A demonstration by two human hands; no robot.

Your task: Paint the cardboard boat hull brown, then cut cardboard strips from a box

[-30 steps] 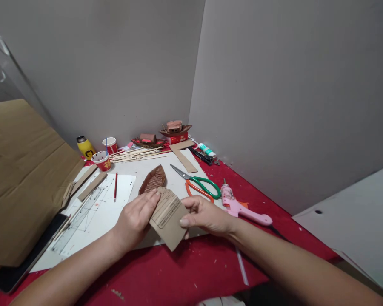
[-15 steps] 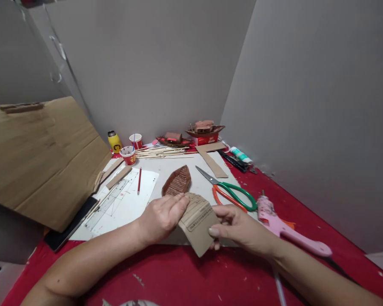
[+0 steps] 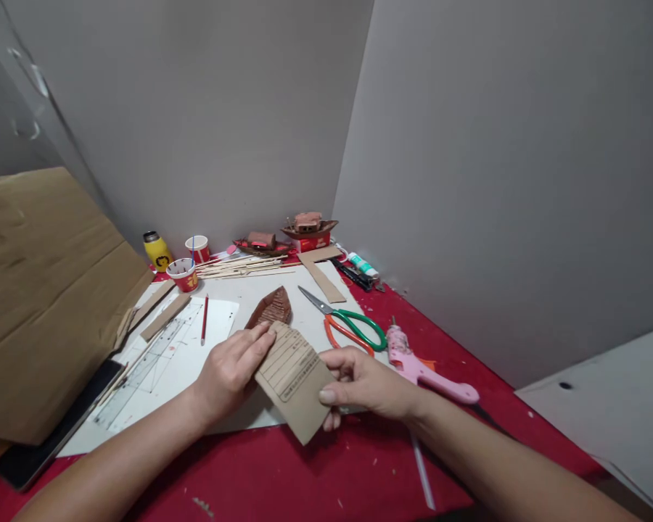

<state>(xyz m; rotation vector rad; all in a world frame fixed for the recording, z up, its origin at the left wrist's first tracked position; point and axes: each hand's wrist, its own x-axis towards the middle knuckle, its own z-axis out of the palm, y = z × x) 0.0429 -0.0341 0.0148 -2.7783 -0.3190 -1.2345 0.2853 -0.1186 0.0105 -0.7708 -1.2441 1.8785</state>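
Note:
Between my hands is a small piece of brown cardboard (image 3: pixel 297 384) with printed lines and text, tilted above the table's near part. My left hand (image 3: pixel 228 370) grips its upper left edge, fingers on top. At its right edge, my right hand (image 3: pixel 359 384) pinches it with the thumb in front and fingers behind. Just beyond the card lies a small brown boat hull (image 3: pixel 272 306), its near end hidden by the card and my left hand. Scissors (image 3: pixel 348 319) with one green and one orange handle rest open beyond my right hand.
A pink glue gun (image 3: pixel 429 370) lies right of my right hand. Thin wooden sticks (image 3: pixel 244 266), paper cups (image 3: pixel 183 275), a yellow bottle (image 3: pixel 157 251) and two model boats (image 3: pixel 309 225) stand at the back. A large cardboard sheet (image 3: pixel 48 290) leans at left; a pencil (image 3: pixel 204 319) lies on a drawing.
The view has swung to the right, so the scene sits farther left. The cardboard piece has flattened from a bend, its printed face showing more. Both hands keep hold of it.

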